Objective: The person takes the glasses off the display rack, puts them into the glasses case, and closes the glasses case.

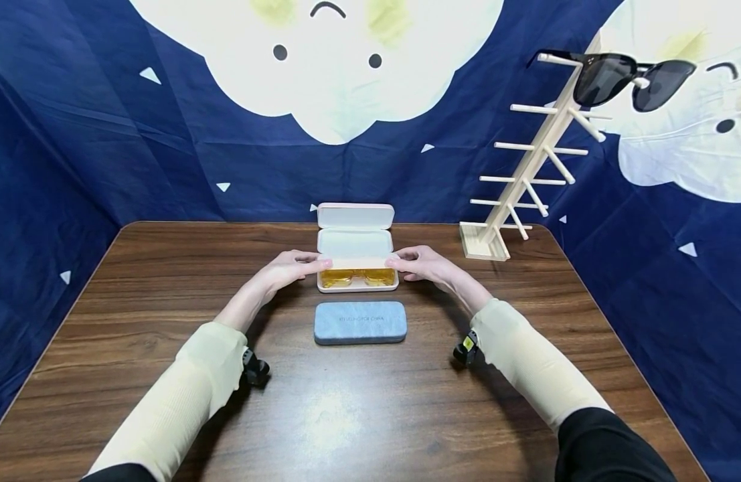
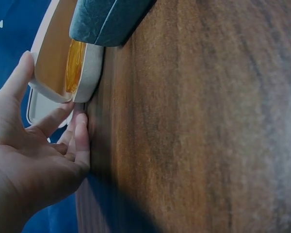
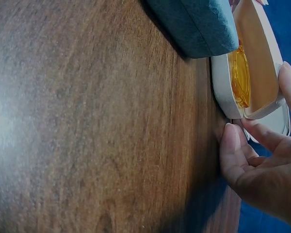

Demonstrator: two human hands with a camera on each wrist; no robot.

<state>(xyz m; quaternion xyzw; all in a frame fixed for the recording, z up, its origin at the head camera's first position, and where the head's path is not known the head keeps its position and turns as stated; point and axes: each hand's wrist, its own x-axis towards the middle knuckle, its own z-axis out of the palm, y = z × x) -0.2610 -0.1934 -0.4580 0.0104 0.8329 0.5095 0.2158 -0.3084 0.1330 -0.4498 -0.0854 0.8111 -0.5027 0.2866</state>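
A pale glasses case (image 1: pixel 324 289) stands partly open at the middle back of the table, yellow-tinted glasses (image 1: pixel 365 276) lying in its base. Its raised lid (image 1: pixel 359 262) tilts over them, and the wrist views show a tan lining. At the lid's left end, my left hand (image 1: pixel 284 269) grips the case, thumb on the lid and index finger down by the seam. The right hand (image 1: pixel 432 265) mirrors this grip at the opposite end. Just nearer to me lies a closed blue glasses case (image 1: pixel 360 324) with small lettering on top.
Directly behind the held case, a second pale case (image 1: pixel 355 215) lies wide open. A wooden display stand (image 1: pixel 549 142) rises at the table's back right, dark sunglasses (image 1: pixel 608 77) hanging on its top pegs. Dark blue printed cloth (image 1: pixel 165 161) walls the brown table (image 1: pixel 135 294).
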